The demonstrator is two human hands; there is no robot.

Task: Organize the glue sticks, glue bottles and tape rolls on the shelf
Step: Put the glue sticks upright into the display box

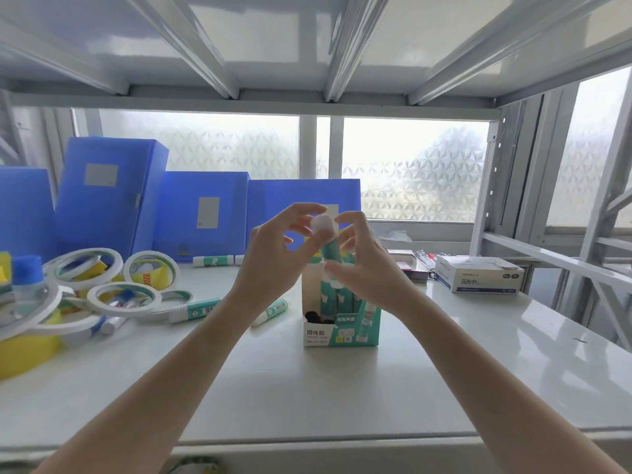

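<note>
A teal glue stick (329,249) with a white cap is held upright above the teal and white glue-stick box (342,331) in the middle of the shelf. My left hand (273,258) pinches it from the left near the cap. My right hand (362,265) grips it from the right, fingers curled round cap and lower end. Several sticks stand inside the box. Loose glue sticks (195,309) (270,313) (213,260) lie on the shelf. White tape rolls (123,299) and a blue-capped glue bottle (27,285) are piled at the left.
Blue file boxes (205,217) stand along the back. A white paper-clip carton (478,278) lies at the right near small packets. A yellow container (24,350) sits under the tape pile. The white shelf board (342,398) ends at a front edge; metal uprights stand at the right.
</note>
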